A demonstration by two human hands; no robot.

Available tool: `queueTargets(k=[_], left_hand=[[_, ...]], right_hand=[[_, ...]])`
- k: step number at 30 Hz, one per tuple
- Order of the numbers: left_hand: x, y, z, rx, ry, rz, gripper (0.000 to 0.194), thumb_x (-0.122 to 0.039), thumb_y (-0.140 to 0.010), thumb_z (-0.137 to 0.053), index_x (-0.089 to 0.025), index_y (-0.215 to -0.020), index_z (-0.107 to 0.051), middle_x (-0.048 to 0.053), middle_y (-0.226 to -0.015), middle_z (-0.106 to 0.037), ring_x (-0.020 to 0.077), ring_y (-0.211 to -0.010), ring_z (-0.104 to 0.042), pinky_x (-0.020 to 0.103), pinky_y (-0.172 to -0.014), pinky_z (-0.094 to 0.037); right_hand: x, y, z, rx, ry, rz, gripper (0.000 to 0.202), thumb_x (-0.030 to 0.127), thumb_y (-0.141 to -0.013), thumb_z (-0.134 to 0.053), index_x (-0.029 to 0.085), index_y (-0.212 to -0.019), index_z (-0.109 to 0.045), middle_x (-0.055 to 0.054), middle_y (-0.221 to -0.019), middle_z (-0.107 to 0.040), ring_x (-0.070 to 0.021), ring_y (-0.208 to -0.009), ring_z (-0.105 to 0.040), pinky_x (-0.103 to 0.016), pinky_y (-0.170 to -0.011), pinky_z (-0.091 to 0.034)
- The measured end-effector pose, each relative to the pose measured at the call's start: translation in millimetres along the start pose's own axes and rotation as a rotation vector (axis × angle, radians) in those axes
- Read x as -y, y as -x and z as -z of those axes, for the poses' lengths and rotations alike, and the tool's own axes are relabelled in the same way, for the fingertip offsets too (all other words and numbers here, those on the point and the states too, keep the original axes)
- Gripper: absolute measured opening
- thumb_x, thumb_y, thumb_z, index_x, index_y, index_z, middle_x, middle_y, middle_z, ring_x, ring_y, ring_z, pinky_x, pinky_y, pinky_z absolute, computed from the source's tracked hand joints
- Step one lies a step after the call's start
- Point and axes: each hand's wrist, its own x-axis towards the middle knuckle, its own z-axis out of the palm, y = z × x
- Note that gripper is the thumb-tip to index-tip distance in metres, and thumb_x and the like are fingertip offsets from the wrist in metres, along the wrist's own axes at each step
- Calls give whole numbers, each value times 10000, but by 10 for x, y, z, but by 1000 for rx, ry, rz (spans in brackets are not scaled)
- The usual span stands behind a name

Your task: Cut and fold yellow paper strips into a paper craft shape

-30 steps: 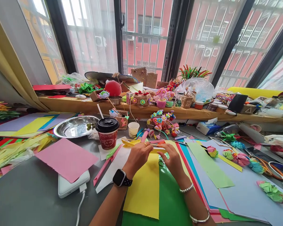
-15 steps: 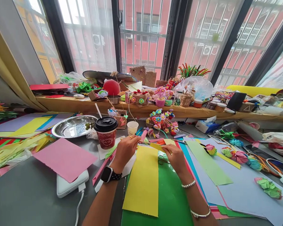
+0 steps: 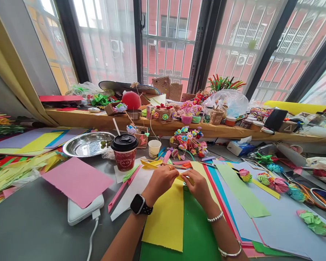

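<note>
My left hand (image 3: 163,181), wearing a black watch, pinches a small yellow paper piece (image 3: 182,175) from the left. Opposite it, my right hand (image 3: 197,184) has its fingers closed on the same piece. Both hands hover over the top end of a wide yellow paper strip (image 3: 164,224), which lies on a glossy green sheet (image 3: 201,224). Just beyond my left hand is a folded yellow paper strip (image 3: 151,164); whether it joins the held piece is hidden. Beside my right fingers, a bit of dark scissor handle (image 3: 185,186) shows.
To the left stand a lidded red cup (image 3: 125,152) with a straw, a metal plate (image 3: 83,145) and a white power bank (image 3: 84,210) under pink paper (image 3: 77,181). Crumpled paper flowers (image 3: 312,222) and coloured sheets (image 3: 285,232) lie right. Crocheted flowers (image 3: 188,141) stand behind.
My hands have come closer together and slightly nearer me, left hand moving right. A folded yellow strip now shows beyond my left hand. The scissors are more covered by my right hand.
</note>
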Motion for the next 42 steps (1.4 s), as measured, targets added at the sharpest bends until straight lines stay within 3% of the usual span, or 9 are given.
queueTargets(k=[6, 12, 20, 23, 27, 32, 38, 42], left_hand=[[-17, -9, -6, -39, -39, 1, 169, -198, -797, -472, -185, -681, -594, 5, -663, -614, 135, -623, -560, 234, -561, -386], [126, 22, 54, -85, -84, 73, 156, -174, -798, -456, -182, -722, -592, 17, -707, -634, 150, -659, -574, 245, -588, -385], [281, 62, 138, -123, -166, 178, 162, -175, -809, -429, -174, -757, -583, 27, -730, -632, 152, -653, -571, 235, -553, -368], [244, 51, 121, -157, -139, 157, 148, -167, -803, -440, -176, -757, -581, 23, -731, -631, 151, -660, -570, 235, -566, -374], [142, 26, 32, -129, -42, 44, 148, -163, -798, -453, -185, -742, -588, 16, -726, -634, 145, -671, -572, 239, -602, -400], [76, 11, -35, -146, 60, 14, 150, -173, -801, -452, -176, -763, -597, 38, -760, -633, 149, -717, -571, 258, -652, -429], [40, -23, -42, -113, 106, -58, 148, -174, -795, -470, -175, -717, -596, 31, -703, -619, 154, -727, -549, 292, -705, -431], [139, -5, 47, -152, 82, -37, 143, -155, -789, -471, -174, -717, -592, 33, -718, -627, 157, -722, -553, 320, -746, -425]], right_hand=[[25, -6, 24, -10, 63, -5, 184, 216, -817, -448, 195, -820, -631, -45, -787, -662, -177, -731, -604, -272, -658, -468], [-92, -2, 55, -54, 163, -58, 212, 200, -820, -417, 189, -825, -629, -46, -805, -669, -180, -721, -615, -274, -624, -466], [-233, 24, 29, -204, 291, -174, 241, 187, -830, -386, 151, -813, -624, -84, -791, -660, -198, -702, -603, -285, -586, -455], [-187, 8, 41, -254, 289, -68, 232, 203, -836, -393, 130, -916, -599, -106, -861, -640, -215, -824, -573, -324, -706, -451], [-96, -20, 31, -161, 290, 135, 229, 225, -830, -431, 160, -1005, -565, -95, -922, -623, -227, -903, -526, -372, -793, -415], [-76, -20, 0, -84, 243, 130, 214, 200, -843, -407, 181, -789, -613, -58, -728, -628, -196, -733, -546, -311, -654, -441], [-47, -16, 7, -51, 201, 180, 203, 192, -835, -417, 200, -809, -618, -48, -738, -632, -187, -738, -542, -296, -644, -434], [-81, -15, 54, -88, 236, 150, 195, 176, -822, -431, 186, -800, -625, -56, -750, -641, -197, -740, -537, -315, -659, -433]])
